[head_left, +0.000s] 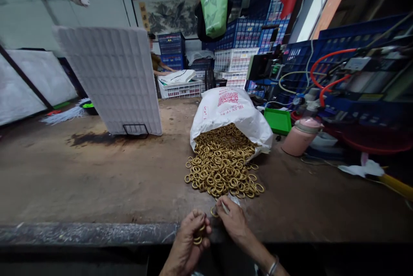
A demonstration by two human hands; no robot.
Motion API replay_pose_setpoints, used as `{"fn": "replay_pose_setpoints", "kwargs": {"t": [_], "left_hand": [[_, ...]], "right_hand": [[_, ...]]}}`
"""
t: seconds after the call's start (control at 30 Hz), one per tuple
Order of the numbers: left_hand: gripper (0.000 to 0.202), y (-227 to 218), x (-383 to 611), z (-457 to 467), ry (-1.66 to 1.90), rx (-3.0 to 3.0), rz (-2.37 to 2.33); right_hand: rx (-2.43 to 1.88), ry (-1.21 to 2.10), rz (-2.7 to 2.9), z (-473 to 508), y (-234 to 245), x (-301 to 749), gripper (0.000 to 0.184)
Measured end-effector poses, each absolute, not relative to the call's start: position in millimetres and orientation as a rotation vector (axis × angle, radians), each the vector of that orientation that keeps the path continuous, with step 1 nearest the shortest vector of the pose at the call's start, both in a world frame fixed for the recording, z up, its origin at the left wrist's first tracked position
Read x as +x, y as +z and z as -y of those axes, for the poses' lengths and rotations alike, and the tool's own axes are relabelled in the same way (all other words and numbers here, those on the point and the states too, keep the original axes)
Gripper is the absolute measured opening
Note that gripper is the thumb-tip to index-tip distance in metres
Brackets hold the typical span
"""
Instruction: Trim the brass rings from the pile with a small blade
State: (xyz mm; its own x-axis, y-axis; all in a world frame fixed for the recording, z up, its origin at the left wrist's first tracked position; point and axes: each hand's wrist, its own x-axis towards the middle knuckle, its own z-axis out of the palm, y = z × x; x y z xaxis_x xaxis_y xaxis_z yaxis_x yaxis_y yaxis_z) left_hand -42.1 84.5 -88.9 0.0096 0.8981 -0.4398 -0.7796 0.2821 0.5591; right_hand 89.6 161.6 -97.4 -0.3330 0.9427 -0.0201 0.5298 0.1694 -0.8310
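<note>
A heap of several brass rings (222,168) spills from an open white sack (230,110) onto the brown worktable (97,181). My left hand (190,239) is at the table's near edge, fingers curled around a few brass rings. My right hand (232,220) is just right of it, pinching a thin white strip beside one brass ring (214,212) at the near end of the heap. The two hands almost touch.
A white ribbed tray (112,78) stands upright on a wire stand at the left. A pink bottle (300,136), a green tray (278,120) and hoses lie at the right. Blue and white crates and another person (156,58) are behind.
</note>
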Motion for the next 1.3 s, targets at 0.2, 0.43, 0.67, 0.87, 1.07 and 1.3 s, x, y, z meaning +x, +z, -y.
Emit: {"fn": "replay_pose_setpoints", "kwargs": {"t": [0.2, 0.43, 0.67, 0.87, 1.07, 1.3], "left_hand": [[0.046, -97.4, -42.3, -92.1, 1.429, 0.484, -1.085], [0.042, -107.8, -30.8, -93.5, 1.386, 0.733, -1.207], [0.048, -101.8, -27.2, -99.5, 1.429, 0.6, -1.198], [0.048, -99.8, -28.7, -98.0, 1.334, 0.639, -1.224], [0.049, -94.7, -29.0, -90.1, 1.238, 0.71, -1.289], [0.031, -85.2, -29.2, -75.7, 1.262, 0.604, -1.039]], "right_hand": [[-1.344, 1.552, 1.631, -159.5, -99.6, 74.6, 0.01], [-1.278, 1.885, 1.329, -150.6, -103.1, 69.4, 0.015], [-1.297, 1.706, 1.476, -152.6, -98.8, 68.4, 0.031], [-1.293, 1.647, 1.61, -156.7, -107.8, 70.9, 0.037], [-1.19, 1.646, 1.664, -155.1, -106.8, 72.9, 0.036], [-1.131, 1.708, 1.622, -144.3, -91.4, 77.1, 0.031]]}}
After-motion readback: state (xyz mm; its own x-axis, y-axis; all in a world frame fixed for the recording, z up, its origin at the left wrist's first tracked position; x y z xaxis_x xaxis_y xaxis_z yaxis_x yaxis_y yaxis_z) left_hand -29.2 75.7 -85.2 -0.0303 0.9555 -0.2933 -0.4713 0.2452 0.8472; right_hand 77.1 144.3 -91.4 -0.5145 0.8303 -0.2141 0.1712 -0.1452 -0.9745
